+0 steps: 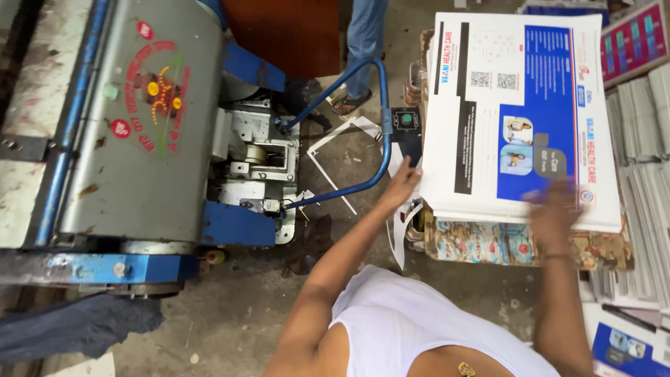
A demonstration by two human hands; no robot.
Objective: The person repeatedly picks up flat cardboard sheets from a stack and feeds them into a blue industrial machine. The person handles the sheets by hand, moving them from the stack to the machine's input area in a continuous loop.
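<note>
- Two bare hands worked at a tall stack of large white and blue printed card sheets (516,112), which rested on a patterned, worn board (488,244) above a dirty grey concrete floor (237,307).
- At the stack's near left corner the left hand (401,185) touched the sheet edges, fingers together, clamped on nothing I could make out.
- Near the stack's front edge the right hand (555,206) lay flat on the top sheet, fingers spread; motion blur hid any grip.
- Left of the stack stood a heavy grey and blue metal press machine (146,126), its curved blue tube guard (363,132) reaching between machine and stack.
- Loose white paper strips (335,150) lay on the floor under that guard.
- More piled grey-white sheets (645,209) crowded the right edge, cut off by the frame.
- Beyond the stack's far left corner another person's jeans-clad legs (364,42) showed, the rest cut off.
</note>
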